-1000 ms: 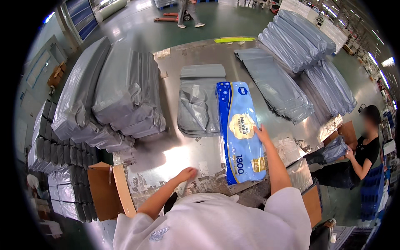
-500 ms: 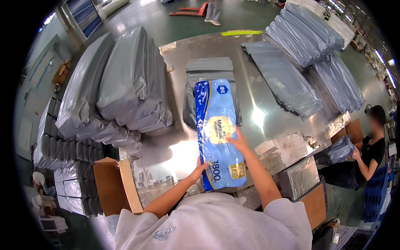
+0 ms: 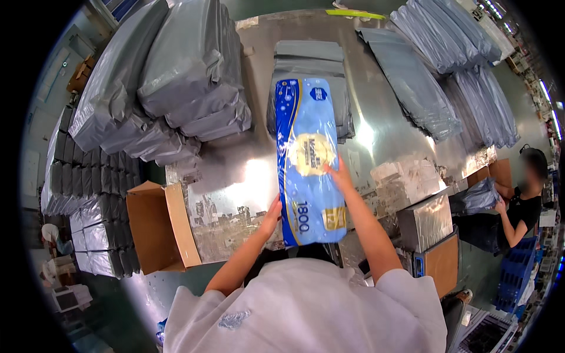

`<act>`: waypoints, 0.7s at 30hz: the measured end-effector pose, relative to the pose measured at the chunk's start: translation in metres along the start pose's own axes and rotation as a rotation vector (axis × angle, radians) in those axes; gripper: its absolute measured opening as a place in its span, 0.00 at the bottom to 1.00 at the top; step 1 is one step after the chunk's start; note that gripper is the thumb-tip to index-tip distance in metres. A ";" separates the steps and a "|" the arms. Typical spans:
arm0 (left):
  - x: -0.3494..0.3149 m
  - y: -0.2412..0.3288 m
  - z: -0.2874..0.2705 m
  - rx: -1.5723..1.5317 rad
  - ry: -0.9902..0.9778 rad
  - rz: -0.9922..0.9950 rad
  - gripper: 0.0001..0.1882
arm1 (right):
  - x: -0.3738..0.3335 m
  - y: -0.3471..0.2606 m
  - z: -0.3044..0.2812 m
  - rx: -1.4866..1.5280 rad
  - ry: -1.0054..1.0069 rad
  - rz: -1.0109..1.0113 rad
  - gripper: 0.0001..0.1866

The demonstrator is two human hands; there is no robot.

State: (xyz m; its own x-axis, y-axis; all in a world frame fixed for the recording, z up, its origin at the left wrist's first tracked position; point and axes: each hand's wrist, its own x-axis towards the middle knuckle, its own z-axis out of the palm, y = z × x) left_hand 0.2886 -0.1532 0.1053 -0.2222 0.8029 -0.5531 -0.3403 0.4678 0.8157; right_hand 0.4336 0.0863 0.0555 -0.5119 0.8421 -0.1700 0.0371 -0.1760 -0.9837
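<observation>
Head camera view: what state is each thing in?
Long blue plastic-wrapped package: held between left hand and right hand.
Brown cardboard box at left: open.
Bulky grey plastic bundles at left: stacked.
Flat grey plastic pieces, centre: piled, partly covered.
Flat grey plastic pieces, right: piled, overlapping.
Silver metal table: surface marked, patchy.

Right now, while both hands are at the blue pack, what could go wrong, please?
The blue pack could twist or slip: its wrap looks glossy, and the left hand is nearer to its close end than the right hand. Its far end overlaps the gray bags in view, so it might push them out of line if it touches them.
</observation>
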 end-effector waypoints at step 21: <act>0.245 0.090 -0.047 0.724 0.058 0.646 0.21 | 0.069 0.008 -0.028 -0.095 0.206 -0.105 0.24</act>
State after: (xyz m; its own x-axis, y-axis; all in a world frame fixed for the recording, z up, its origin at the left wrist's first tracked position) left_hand 0.1605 0.0684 0.0346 -0.2197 0.9745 0.0463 0.5035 0.0726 0.8609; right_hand 0.4224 0.1570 0.0340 -0.3322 0.9410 -0.0650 0.0784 -0.0411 -0.9961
